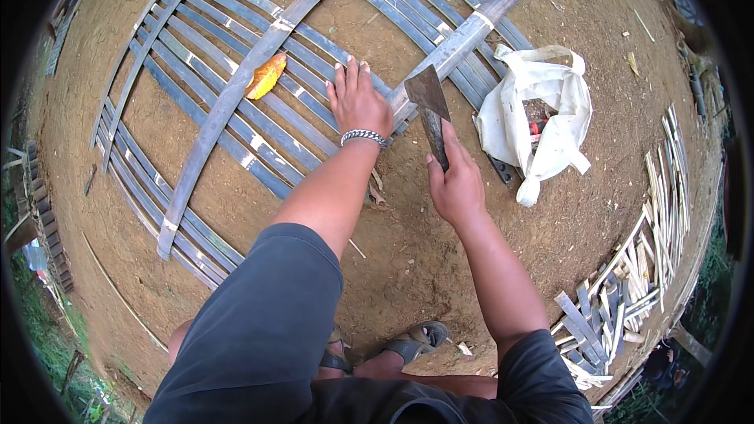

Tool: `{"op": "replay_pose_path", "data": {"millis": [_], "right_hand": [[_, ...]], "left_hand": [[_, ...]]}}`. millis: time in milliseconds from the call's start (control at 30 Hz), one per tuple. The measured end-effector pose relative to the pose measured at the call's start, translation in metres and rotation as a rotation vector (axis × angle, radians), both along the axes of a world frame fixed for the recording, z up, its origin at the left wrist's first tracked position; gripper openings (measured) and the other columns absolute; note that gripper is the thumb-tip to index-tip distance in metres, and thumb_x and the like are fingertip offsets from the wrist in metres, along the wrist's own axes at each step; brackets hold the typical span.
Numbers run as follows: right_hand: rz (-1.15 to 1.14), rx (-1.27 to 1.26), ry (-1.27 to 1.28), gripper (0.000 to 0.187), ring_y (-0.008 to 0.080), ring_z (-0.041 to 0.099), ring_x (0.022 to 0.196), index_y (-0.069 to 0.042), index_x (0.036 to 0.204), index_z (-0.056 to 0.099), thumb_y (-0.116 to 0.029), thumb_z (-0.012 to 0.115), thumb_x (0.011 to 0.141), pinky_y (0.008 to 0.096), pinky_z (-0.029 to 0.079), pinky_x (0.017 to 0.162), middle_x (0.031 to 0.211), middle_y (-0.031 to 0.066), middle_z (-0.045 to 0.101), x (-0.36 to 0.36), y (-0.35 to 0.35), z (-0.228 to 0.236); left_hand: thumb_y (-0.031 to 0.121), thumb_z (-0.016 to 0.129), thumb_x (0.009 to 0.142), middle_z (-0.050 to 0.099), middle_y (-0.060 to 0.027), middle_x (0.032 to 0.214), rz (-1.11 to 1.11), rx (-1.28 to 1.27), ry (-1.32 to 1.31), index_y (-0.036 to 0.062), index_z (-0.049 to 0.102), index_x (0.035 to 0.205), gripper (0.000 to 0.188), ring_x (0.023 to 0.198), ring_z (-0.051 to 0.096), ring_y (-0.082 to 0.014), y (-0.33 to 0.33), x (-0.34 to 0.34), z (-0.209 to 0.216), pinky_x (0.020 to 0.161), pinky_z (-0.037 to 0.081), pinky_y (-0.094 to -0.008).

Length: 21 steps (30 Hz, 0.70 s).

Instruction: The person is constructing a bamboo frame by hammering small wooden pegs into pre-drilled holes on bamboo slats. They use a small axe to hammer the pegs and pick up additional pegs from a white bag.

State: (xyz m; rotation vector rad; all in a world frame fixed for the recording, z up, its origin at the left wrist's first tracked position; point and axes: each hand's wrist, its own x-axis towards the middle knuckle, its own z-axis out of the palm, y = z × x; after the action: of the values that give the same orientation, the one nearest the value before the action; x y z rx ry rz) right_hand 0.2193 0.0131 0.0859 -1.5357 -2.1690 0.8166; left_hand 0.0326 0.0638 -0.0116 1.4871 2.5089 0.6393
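My left hand (361, 102), a chain bracelet at its wrist, lies with fingers stretched over the ends of several dark bamboo slats (271, 129). In my right hand (457, 182) is a broad-bladed cleaver (429, 96), gripped by its handle and pointing away from me. Its blade overlaps the near end of a thick bamboo crosspiece (471, 35) in this view; I cannot tell whether they touch. The slats lie crossed by a second, long bamboo strip (224, 106), forming a lattice on the ground. A yellow-brown leaf (267, 76) rests on the lattice, left of my left hand.
A white bag (561, 90), its top open, sits right of my right hand with a red and black item (538, 126) inside. Piled split bamboo offcuts (609, 306) lie at the lower right. My sandalled foot (412, 341) stands on bare brown earth (377, 271).
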Motion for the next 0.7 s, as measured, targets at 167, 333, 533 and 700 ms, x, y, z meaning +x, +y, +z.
{"op": "replay_pose_path", "data": {"millis": [167,333,533,700], "right_hand": [[0.056,0.124,0.041,0.074,0.0438,0.069,0.09,-0.015,0.163,0.036,-0.009,0.066,0.095,0.0507,0.056,0.078,0.107,0.022,0.068,-0.001,-0.001,0.002],[0.086,0.013,-0.11,0.074,0.0426,0.068,0.089,-0.014,0.163,0.036,-0.01,0.067,0.095,0.0487,0.056,0.077,0.106,0.021,0.068,0.005,0.005,-0.003],[0.116,0.218,0.058,0.074,0.0414,0.069,0.09,-0.01,0.162,0.035,-0.008,0.067,0.095,0.0446,0.057,0.08,0.108,0.0204,0.068,-0.002,0.01,0.015],[0.133,0.191,-0.073,0.077,0.0411,0.068,0.087,-0.01,0.163,0.034,-0.006,0.066,0.094,0.0466,0.057,0.076,0.104,0.0209,0.067,-0.004,0.006,0.009]], "left_hand": [[0.011,0.049,0.096,0.042,-0.0116,0.165,-0.003,-0.014,0.002,0.0031,0.057,0.147,0.052,0.156,0.032,-0.0307,-0.002,-0.002,0.003,0.13,0.017,-0.0493],[0.012,0.05,0.096,0.044,-0.0119,0.164,0.008,-0.031,0.001,0.0026,0.058,0.147,0.053,0.155,0.033,-0.0305,0.001,-0.002,0.002,0.13,0.017,-0.0497],[0.013,0.051,0.095,0.045,-0.0129,0.164,-0.002,-0.021,-0.001,0.0022,0.057,0.148,0.054,0.156,0.032,-0.0313,-0.002,-0.005,0.001,0.13,0.017,-0.0518],[0.013,0.052,0.094,0.043,-0.0133,0.164,-0.017,-0.02,-0.019,0.0026,0.056,0.148,0.055,0.155,0.033,-0.0321,0.0,-0.002,0.006,0.129,0.017,-0.0521]]}}
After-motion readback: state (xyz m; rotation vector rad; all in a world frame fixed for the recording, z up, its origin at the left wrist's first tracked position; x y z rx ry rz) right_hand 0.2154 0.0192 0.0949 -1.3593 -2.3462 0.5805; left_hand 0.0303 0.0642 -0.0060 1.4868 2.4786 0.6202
